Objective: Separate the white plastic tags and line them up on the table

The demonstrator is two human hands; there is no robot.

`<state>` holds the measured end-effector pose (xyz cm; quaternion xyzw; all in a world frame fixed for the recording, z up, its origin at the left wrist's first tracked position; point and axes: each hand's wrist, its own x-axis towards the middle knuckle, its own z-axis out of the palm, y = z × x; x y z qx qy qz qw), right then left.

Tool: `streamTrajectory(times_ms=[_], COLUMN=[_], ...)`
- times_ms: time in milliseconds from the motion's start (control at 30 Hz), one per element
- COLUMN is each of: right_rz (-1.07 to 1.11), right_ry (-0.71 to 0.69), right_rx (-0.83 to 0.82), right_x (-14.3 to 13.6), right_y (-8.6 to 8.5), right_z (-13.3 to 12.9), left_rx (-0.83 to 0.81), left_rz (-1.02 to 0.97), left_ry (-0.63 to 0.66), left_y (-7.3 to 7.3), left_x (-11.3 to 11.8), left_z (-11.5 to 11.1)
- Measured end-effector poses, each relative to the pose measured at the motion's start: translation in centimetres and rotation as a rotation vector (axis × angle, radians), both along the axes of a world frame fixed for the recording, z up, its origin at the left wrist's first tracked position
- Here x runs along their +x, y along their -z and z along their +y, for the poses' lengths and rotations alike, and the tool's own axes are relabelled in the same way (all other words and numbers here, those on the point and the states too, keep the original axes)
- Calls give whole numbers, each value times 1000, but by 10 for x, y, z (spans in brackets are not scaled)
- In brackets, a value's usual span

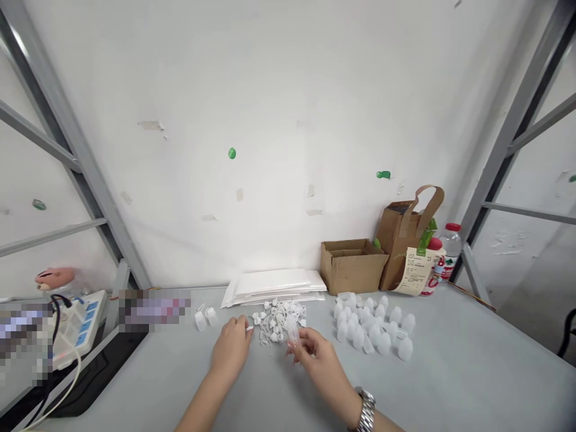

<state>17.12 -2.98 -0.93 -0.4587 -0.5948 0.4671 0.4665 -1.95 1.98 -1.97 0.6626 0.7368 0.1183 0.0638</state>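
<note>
My left hand [231, 347] is closed at the left side of a heap of small white plastic caps with thin straps [281, 317]. A small white cap [249, 328] pokes out from its fingertips. My right hand [320, 354] pinches a translucent plastic bottle [292, 331] in front of the same heap, held tilted; its lower end is hidden by the fingers. Many similar frosted bottles [373, 327] stand and lie in a group right of that hand. Left of my left hand, two bottles with white strapped caps [206, 318] stand together.
Flat white packets [274, 285] lie along the wall behind the heap. An open cardboard box [355, 273], a brown paper bag [398, 240] and a red-capped bottle [451, 243] stand at the back right. A power strip [90, 327], cables and a black flat panel [101, 372] lie left.
</note>
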Motion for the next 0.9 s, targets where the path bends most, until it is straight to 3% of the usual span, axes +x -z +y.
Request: streamTrajectory(times_ms=[367, 433, 500, 600, 667, 767, 900], right_rz=[-48, -49, -57, -75, -93, -115, -149], right_ry=[-16, -17, -25, -37, -34, -26, -23], right_rx=[-7, -9, -13, -15, -22, -25, -5], right_x=[0, -1, -2, -4, -4, -4, -2], right_y=[3, 5, 7, 8, 6, 2, 0], right_z=[0, 1, 0, -1, -3, -4, -4], left_rx=[84, 143, 158, -73, -227, -304, -271], left_rz=[-84, -282, -648, -1278, -1589, -1743, -1676], left_ry=[15, 2, 25, 122, 112, 93, 154], left_y=[-5, -9, -16, -23, -23, -17, -14], left_x=[5, 6, 9, 18, 25, 33, 36], left_z=[-3, -3, -5, -12, -17, -21, -21])
